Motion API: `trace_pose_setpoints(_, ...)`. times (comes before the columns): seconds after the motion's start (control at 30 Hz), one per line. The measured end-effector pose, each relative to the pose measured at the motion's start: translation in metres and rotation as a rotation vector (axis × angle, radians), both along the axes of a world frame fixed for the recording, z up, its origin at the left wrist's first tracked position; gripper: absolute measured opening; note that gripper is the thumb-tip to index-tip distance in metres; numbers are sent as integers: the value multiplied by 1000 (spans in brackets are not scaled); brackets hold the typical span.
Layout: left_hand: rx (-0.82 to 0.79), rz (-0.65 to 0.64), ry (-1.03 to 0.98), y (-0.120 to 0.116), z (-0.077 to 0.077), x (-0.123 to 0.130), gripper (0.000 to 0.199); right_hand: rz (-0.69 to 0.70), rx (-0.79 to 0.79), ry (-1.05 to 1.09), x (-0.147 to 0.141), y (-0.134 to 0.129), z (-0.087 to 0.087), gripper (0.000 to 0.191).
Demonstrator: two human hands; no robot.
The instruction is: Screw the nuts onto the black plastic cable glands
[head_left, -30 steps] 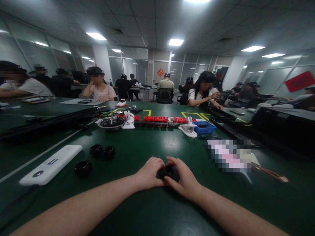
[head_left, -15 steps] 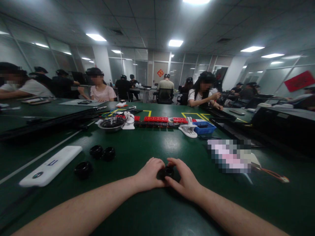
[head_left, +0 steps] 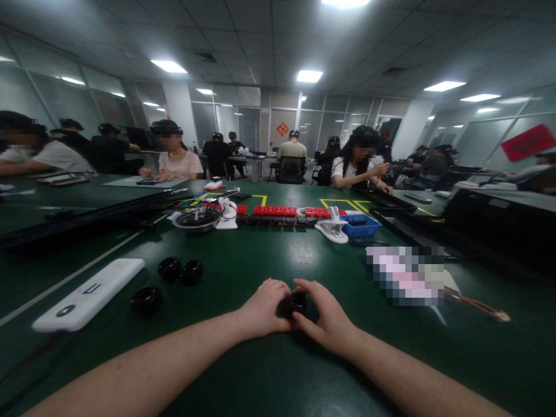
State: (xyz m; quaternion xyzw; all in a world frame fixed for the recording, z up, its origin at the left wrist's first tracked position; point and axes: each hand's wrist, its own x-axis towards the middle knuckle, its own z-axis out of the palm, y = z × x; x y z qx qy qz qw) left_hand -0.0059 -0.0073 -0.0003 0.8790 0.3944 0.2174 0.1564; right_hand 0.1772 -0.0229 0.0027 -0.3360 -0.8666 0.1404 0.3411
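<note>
Between my hands, at the front middle of the green table [head_left: 243, 260], is a small round black part [head_left: 297, 303]. My left hand [head_left: 266, 307] has its fingers and thumb curled round the left side of it. From the right, my right hand [head_left: 324, 318] grips the same part between thumb and fingers. Fingers partly cover it, so its full shape is hidden. Several similar black rings lie to the left: one [head_left: 146, 301] nearer me, and a pair [head_left: 169, 269] side by side just behind it.
A white power bank [head_left: 91, 294] lies at left. Farther back are a metal bowl [head_left: 196, 219], a white clip [head_left: 333, 226], a blue tray [head_left: 361, 226] and red blocks [head_left: 275, 211]. Dark panels flank both sides. People sit around the far tables.
My hands hardly move and keep hold of the black part. Across the table, the person in pink has lowered a raised hand to the table.
</note>
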Motion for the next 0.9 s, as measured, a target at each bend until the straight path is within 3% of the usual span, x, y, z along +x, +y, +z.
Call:
trace_pose_setpoints(0.2,10,-9,16,2,-3,-2,36,39,-12,-10,1,0,2,66)
trace_pose_setpoints(0.37,11,-6,2,2,-4,-1,35,-85,-55,-22,-2,0,3,54)
trace_pose_setpoints(0.5,-3,7,4,1,-1,0,37,16,-34,-5,-1,-1,4,42)
trace_pose_setpoints(0.63,-16,-6,14,1,1,0,41,79,-9,10,1,-2,3,55)
trace_pose_setpoints(0.9,4,-12,10,0,0,0,34,-117,-7,6,-4,0,1,52)
